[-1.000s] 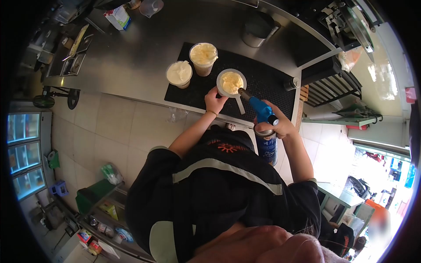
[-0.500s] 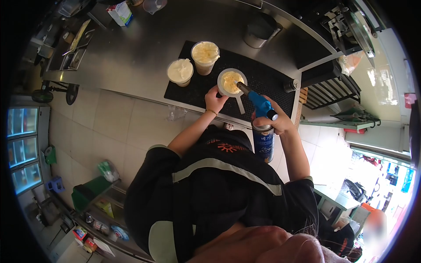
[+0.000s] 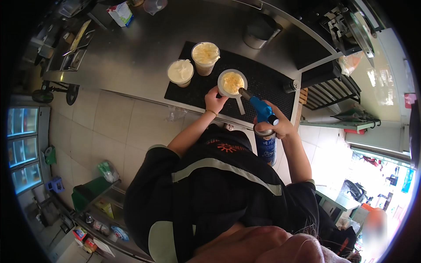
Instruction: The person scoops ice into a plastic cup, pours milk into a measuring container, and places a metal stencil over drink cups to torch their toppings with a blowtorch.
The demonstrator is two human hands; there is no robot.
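My left hand [image 3: 215, 100] is closed round a cup with a pale collar and a flat tab [image 3: 222, 89], its yellowish cream topping [image 3: 232, 82] browned in places. In my right hand [image 3: 280, 125] is a blue-headed blowtorch [image 3: 262, 108] fixed on a dark blue gas can [image 3: 266, 149]. The metal nozzle points at the near right edge of the topping; I cannot make out a flame. Beside the held cup stand two clear cups: one with a yellowish top [image 3: 205, 53], the other with a smooth cream top [image 3: 180, 71].
A black perforated mat [image 3: 267, 87] lies under the cups on the steel counter [image 3: 131, 57]. Behind it stands a metal pitcher [image 3: 258, 35], and a small can [image 3: 291, 86] is at the mat's right end. A carton [image 3: 120, 15] stands far left.
The blowtorch has shifted slightly right and towards me, its nozzle drawing back from the topping's middle to its edge. The left hand and cup stay in place.
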